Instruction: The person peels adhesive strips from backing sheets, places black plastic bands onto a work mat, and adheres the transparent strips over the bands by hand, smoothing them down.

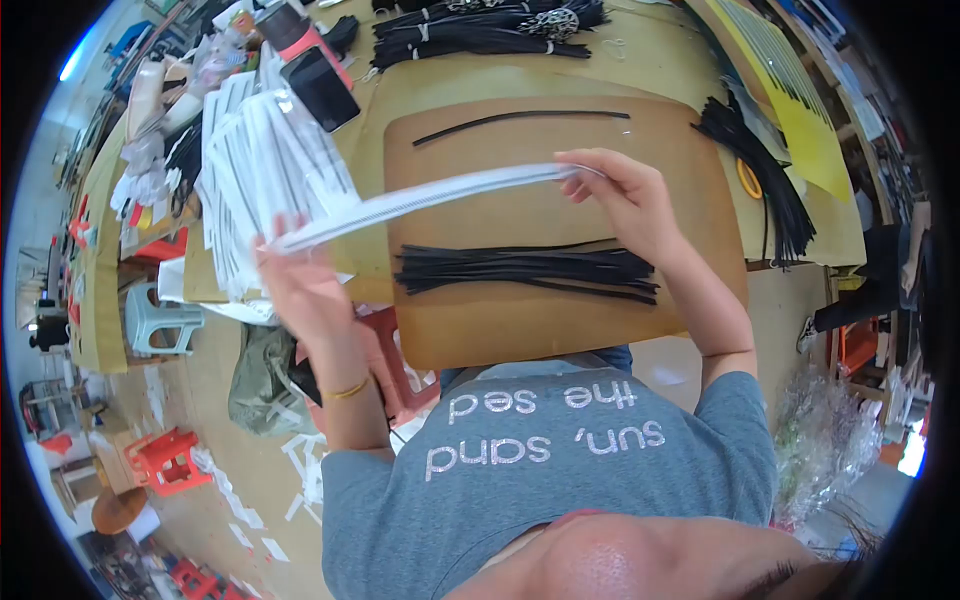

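A long white strip with a dark dotted line along it (430, 197) stretches between my two hands, slightly bowed, above a brown board (450, 335). My right hand (630, 200) pinches its right end between thumb and fingers. At the lower left end, my left hand (305, 290) has its fingers on the strip; they are blurred by motion. Beneath the strip lies a bundle of thin black strips (525, 273), spread across the board. One separate black strip (520, 117) lies curved near the board's far edge.
A pile of white strips in clear plastic (265, 165) lies left of the board, with a phone (320, 88) beyond it. Black bundles (480, 35) lie at the back. More black strips (765, 180) and orange-handled scissors (748, 178) are at right. A red stool (395, 360) stands below.
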### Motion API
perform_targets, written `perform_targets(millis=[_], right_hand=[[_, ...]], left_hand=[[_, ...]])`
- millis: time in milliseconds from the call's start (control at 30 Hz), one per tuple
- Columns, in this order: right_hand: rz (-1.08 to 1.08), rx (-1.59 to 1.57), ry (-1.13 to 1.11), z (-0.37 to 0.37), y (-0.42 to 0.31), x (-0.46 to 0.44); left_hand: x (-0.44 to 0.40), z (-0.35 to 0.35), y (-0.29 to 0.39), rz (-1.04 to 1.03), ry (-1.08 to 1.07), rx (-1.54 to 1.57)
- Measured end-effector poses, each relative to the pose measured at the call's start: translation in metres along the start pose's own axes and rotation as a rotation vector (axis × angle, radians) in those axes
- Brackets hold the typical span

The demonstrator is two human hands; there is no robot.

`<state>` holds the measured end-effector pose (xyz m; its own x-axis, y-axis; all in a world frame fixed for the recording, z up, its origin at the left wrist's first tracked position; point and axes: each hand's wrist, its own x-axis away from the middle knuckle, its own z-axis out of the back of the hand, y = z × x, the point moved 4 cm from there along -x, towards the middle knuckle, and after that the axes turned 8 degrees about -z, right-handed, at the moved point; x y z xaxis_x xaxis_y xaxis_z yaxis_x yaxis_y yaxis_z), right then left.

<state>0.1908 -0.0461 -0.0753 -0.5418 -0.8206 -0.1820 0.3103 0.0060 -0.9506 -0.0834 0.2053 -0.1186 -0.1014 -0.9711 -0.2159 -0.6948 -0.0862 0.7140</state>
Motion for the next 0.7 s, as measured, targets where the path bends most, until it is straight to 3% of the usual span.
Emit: perform_targets(millis=[100, 133, 233, 367, 467, 567, 667, 700], right_hand=[[0.217, 0.360, -0.045, 0.030, -0.026, 0.013], [0.203, 0.333, -0.067, 0.032, -0.035, 0.015], [0.145, 0.240, -0.130, 0.022, -0.055, 0.016], [0.034, 0.097, -0.147, 0.011, -0.068, 0.014], [-0.054, -0.083, -0.109, 0.015, -0.071, 0.014], [-0.093, -0.198, -0.119, 0.019, -0.073, 0.014], [-0.050, -0.123, -0.152, 0.022, -0.079, 0.015], [-0.026, -0.076, -0.163, 0.022, -0.080, 0.015]], left_hand=[[-0.023, -0.005, 0.023, -0.174, -0.003, -0.195], [-0.026, -0.019, 0.032, -0.204, -0.027, -0.258], [0.014, -0.105, 0.017, -0.077, -0.776, -0.463], [0.076, -0.175, -0.012, 0.137, -1.133, -0.453], [0.086, -0.197, -0.009, -0.088, -1.180, -0.507], [0.088, -0.209, 0.005, -0.708, -1.228, -0.615], [0.090, -0.216, 0.016, -0.852, -1.266, -0.683], [0.087, -0.217, 0.016, -0.775, -1.282, -0.673]])
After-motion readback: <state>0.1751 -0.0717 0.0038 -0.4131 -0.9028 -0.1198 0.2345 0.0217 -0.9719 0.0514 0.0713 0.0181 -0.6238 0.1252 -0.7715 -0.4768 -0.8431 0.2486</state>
